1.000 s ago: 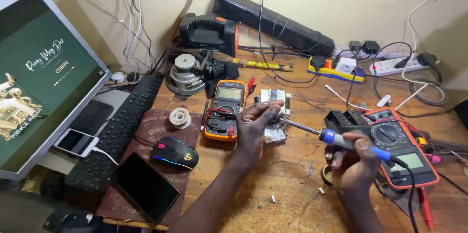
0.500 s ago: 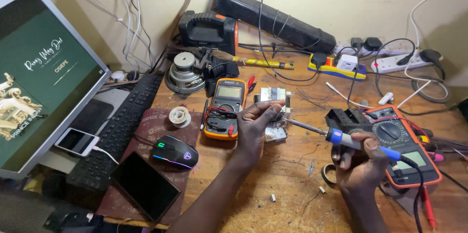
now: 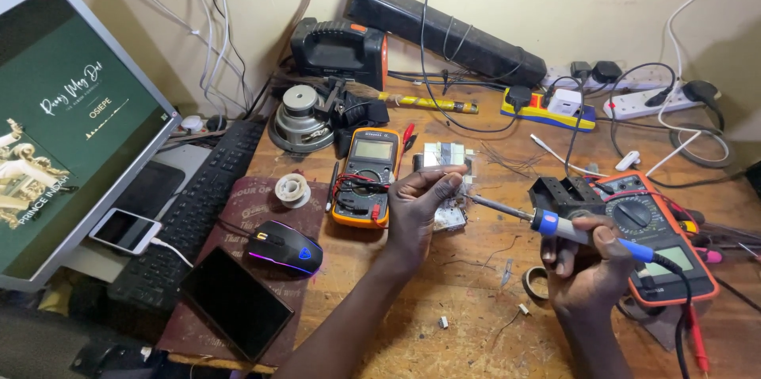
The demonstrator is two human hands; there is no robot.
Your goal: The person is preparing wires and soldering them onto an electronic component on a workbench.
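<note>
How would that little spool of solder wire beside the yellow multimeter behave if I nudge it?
The solder spool lies flat on its flange on the dark red mat, so it would probably slide, not roll. It looks small but likely heavy for its size. Any loose wire end would probably bend easily.

A blue-handled soldering iron (image 3: 555,224) lies tilted, tip touching a small circuit board (image 3: 449,189) held above the bench.

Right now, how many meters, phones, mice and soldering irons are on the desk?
Multimeters: 2, an orange-yellow one and an orange-red one
Phones: 2, a white phone and a black phone
Computer mouse: 1
Soldering iron: 1, held in the right hand
Total: 6
</note>
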